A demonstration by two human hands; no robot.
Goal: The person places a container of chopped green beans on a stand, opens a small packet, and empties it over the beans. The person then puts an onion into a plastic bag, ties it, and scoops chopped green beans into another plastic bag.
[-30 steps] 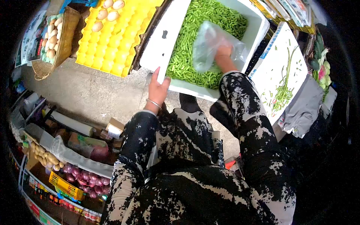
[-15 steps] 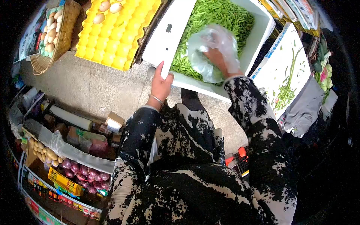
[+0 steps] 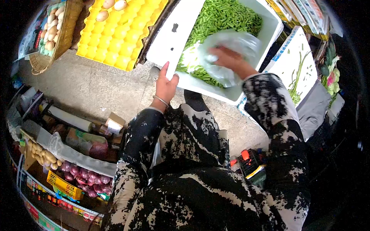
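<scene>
My left hand [image 3: 165, 87] grips the near corner of a white foam lid [image 3: 162, 46], its index finger stretched along the edge. The lid leans over the left side of a white foam box [image 3: 269, 40]. Cut green beans [image 3: 227, 17] fill the box. Over them, my right hand [image 3: 229, 61] is closed on a clear plastic bag [image 3: 244, 42]; its fingers are blurred by motion. The bag is puffed out and covers part of the beans. I cannot tell whether beans are inside it.
A yellow egg tray [image 3: 111, 38] with a few eggs and a wicker basket [image 3: 63, 38] of eggs are at the left. On the right lies a white foam board [image 3: 296, 65] with green scraps. Potatoes [image 3: 42, 154] and red onions [image 3: 86, 179] sit on the lower left shelf.
My right hand and the plastic bag have moved right across the beans, uncovering a bright patch at the left. My left hand stays on the lid.
</scene>
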